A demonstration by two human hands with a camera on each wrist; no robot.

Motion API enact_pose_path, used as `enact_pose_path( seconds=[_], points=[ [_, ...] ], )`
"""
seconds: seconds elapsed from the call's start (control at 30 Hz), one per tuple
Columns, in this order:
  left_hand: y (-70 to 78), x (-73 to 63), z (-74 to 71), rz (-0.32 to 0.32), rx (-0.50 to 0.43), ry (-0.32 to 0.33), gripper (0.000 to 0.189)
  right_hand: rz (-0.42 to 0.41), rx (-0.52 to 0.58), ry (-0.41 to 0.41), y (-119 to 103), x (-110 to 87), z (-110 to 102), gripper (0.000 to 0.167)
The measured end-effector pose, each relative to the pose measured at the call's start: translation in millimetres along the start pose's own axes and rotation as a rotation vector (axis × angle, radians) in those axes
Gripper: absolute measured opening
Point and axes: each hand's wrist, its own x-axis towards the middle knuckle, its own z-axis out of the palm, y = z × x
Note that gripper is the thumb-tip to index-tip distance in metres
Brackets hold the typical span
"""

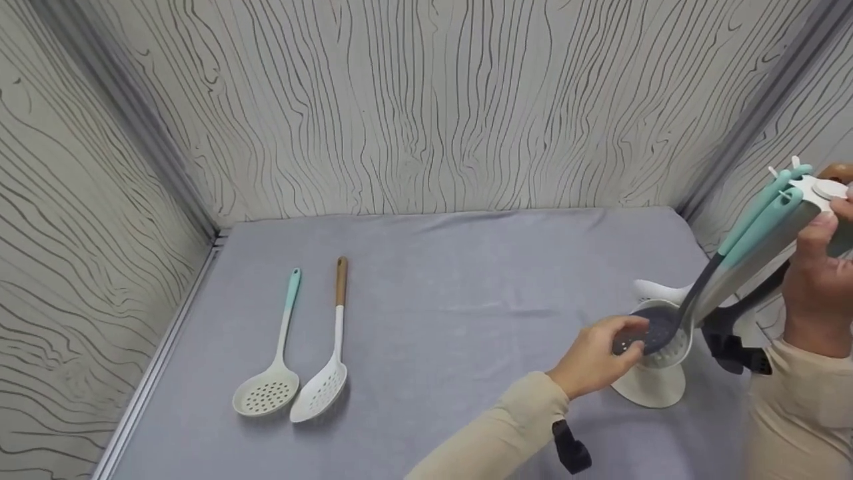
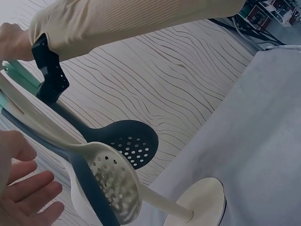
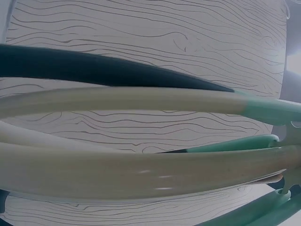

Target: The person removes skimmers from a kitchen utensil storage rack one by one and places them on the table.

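Dark slotted spoon [image 1: 661, 328] hangs beside the parted left fingers [image 1: 624, 323], right fingers [image 1: 845, 211] gripping the utensil stand [image 1: 656, 392], seemingly steadying it for a left pinch next.

1. The left sleeve [image 1: 493, 433] is long and plain, a pale cream-beige, with soft creases toward the wrist.
2. The right sleeve [image 1: 800, 410] matches it in colour; seen from the left wrist, its cloth carries fine, close ribbing.
3. The left cuff [image 1: 557, 388] and the right cuff [image 1: 813, 365] fit around the wrists, and beyond them the left hand [image 1: 600, 357] and right hand [image 1: 821, 287] are bare.
4. The left wrist mount [image 1: 570, 448] is small and black, with a blocky end.
5. The right wrist mount [image 2: 51, 77] is black too, angular and bent, dotted with tiny holes.
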Motion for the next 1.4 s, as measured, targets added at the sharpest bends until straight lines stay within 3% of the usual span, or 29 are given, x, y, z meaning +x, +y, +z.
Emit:
enact_pose_path(
  seconds=[0.27, 0.53, 0.7, 0.8, 0.97, 1.4],
  points=[
    [4.6, 12.2, 1.0, -0.006, 0.085, 0.029, 0.033, -0.023, 0.038, 0.053, -7.5, -3.7, 8.1, 0.031],
    [12.7, 27.0, 10.2, 0.008, 0.128, 0.003, 0.034, 0.085, -0.021, -0.019, 6.2, -0.7, 2.4, 0.028],
    [14.0, 36.5, 12.1, -0.014, 0.215, -0.022, 0.039, 0.073, -0.008, 0.027, 6.4, -1.4, 4.4, 0.032],
    [16.0, 40.8, 12.6, 0.004, 0.255, -0.032, 0.044, 0.073, 0.01, 0.052, 4.1, -1.5, 4.9, 0.032],
    [21.0, 45.6, 15.0, 0.033, 0.255, -0.039, 0.049, 0.089, 0.024, 0.076, 1.1, -1.5, 4.6, 0.031],
    [24.4, 49.5, 17.3, 0.021, 0.187, -0.064, 0.048, 0.08, 0.04, 0.096, -0.1, -1.8, 5.8, 0.03]
  ],
)
